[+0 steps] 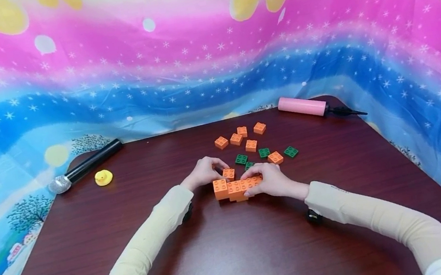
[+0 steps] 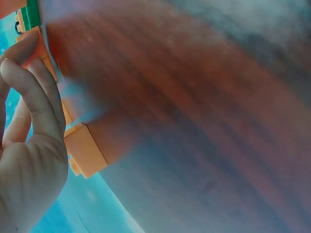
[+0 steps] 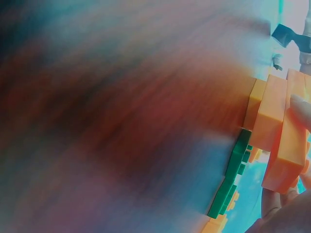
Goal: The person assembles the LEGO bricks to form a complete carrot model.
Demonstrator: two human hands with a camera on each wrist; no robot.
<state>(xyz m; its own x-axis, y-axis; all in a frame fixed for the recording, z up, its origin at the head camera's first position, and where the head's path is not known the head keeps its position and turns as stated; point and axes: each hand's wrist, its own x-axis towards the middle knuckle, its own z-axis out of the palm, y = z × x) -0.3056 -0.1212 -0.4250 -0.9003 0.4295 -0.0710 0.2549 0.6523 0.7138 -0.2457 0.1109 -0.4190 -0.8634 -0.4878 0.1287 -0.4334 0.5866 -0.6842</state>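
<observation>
Orange bricks [image 1: 234,187] in right grip [image 1: 271,180], illegible sleeve marking [image 1: 340,189]

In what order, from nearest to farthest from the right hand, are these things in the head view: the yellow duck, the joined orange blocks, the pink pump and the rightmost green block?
1. Joined orange blocks: gripped by the right hand.
2. Rightmost green block: beyond the hand, slightly right.
3. Pink pump: back right.
4. Yellow duck: over on the left side.

On the dark brown table [image 1: 242,249], the small yellow duck [image 1: 103,177] lies before the long black microphone [image 1: 93,160] and left of the joined orange plastic blocks [image 1: 234,188].
</observation>
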